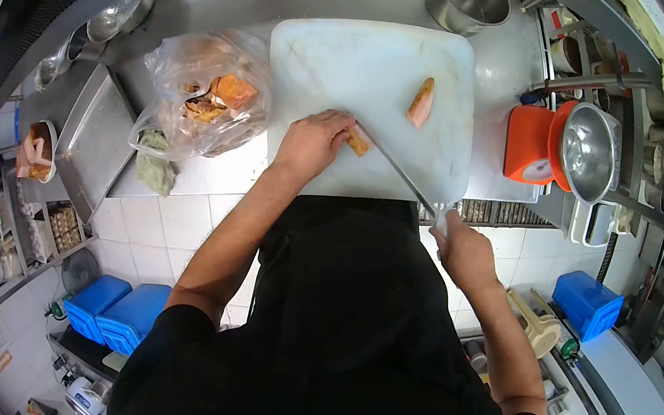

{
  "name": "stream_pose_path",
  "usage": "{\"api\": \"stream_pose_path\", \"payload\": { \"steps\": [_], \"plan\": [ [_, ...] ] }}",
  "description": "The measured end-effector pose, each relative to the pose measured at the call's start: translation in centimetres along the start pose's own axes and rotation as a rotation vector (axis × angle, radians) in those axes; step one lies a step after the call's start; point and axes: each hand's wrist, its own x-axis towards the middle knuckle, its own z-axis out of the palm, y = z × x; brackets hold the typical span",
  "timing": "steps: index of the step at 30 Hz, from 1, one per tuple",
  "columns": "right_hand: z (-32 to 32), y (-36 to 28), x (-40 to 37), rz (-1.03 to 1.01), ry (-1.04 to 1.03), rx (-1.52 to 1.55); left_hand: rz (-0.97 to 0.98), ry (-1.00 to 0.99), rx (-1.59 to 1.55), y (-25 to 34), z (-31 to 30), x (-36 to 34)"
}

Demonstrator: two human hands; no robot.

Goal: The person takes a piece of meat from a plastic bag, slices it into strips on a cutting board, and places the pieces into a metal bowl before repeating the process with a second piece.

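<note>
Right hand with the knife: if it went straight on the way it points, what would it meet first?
Probably the orange food piece pinned by the left hand on the cutting board: the right hand aims its knife that way, and the blade tip seems already at it. Depth is unclear.

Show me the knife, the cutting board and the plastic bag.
knife (396, 171), head view, middle of the blade.
cutting board (355, 63), head view, bare white surface.
plastic bag (204, 96), head view, middle of the bag.

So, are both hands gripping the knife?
No, only the right hand holds the knife; the left hand steadies a food piece on the board.
</note>
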Motion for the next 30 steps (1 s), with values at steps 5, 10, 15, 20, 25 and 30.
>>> {"api": "stream_pose_path", "payload": {
  "steps": [5,10,15,20,25,30],
  "plan": [
    [2.4,0.1,2.0,0.036,-0.016,-0.024,-0.016,0.025,0.008,-0.2,0.3,-0.1],
    [3.9,-1.6,5.6,-0.007,0.025,-0.032,-0.006,0.003,0.026,-0.2,0.3,-0.1],
    [2.1,-1.3,5.2,-0.036,0.071,0.003,-0.020,0.003,0.043,-0.1,0.4,0.0],
    [-1.0,-0.2,1.2,-0.031,-0.003,0.032,-0.033,0.016,0.022,-0.1,0.3,-0.4],
    [-1.6,0.4,-0.3,-0.023,-0.035,-0.001,-0.002,0.067,0.001,-0.1,0.6,-0.6],
    [-0.9,0.0,1.3,-0.024,-0.071,-0.030,-0.016,0.110,0.014,-0.4,1.0,-0.7]
  ]
}}
